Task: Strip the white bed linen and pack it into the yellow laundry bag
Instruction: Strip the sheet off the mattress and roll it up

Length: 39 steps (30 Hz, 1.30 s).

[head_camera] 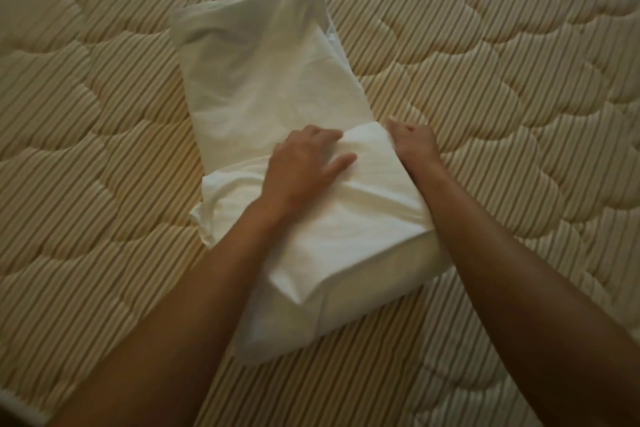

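Observation:
A white bed linen (pixel 263 80) lies folded into a long strip on the bare quilted mattress (pixel 485 62). Its near end is folded over onto itself. My left hand (pixel 304 159) rests flat on top of that folded-over flap, fingers spread and fairly straight. My right hand (pixel 412 139) is at the flap's right corner, fingers curled round the cloth edge. The yellow laundry bag is not in view.
The beige striped, quilted mattress fills the whole view around the linen. A thin white edge (pixel 20 406) shows at the bottom left corner.

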Available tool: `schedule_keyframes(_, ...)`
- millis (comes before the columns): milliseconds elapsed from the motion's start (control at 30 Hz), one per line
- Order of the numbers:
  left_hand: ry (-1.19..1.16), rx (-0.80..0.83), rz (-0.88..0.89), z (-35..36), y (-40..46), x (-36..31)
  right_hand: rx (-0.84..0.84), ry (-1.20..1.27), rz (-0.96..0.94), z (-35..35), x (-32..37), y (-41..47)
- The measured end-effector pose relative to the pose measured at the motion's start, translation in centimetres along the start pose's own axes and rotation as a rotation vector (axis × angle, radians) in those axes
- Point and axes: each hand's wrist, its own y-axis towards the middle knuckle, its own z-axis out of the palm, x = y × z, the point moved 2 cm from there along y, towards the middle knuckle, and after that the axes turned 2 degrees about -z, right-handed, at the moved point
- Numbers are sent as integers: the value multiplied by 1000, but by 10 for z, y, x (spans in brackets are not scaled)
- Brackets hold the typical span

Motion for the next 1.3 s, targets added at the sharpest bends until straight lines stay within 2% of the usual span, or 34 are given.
schedule_keyframes(167, -92, -60, -37, 23, 28, -24, 4, 425, 90, -31, -26, -55)
schedule_keyframes(300, 19, -1, 21, 32, 40, -25, -163, 359, 29, -49, -60, -103)
schedule_keyframes(433, 20, -4, 54, 36, 40, -23, -345, 302, -57, -57, -84, -133)
schedule_keyframes(567, 45, -6, 79, 36, 36, -25, -365, 368, -113, -43, -105, -171)
schedule_keyframes(733, 63, 75, 111, 29, 41, -34, -528, 412, -132, -36, -105, -180)
schedule_keyframes(1000, -43, 217, 118, 19, 53, -43, -664, 468, -39, -31, -94, -185)
schedule_keyframes(1167, 61, 177, 207, 13, 65, -44, -710, 499, 14, -31, -87, -187)
schedule_keyframes(1300, 145, 146, 204, 12, 84, -40, -736, 520, 64, -31, -92, -182)
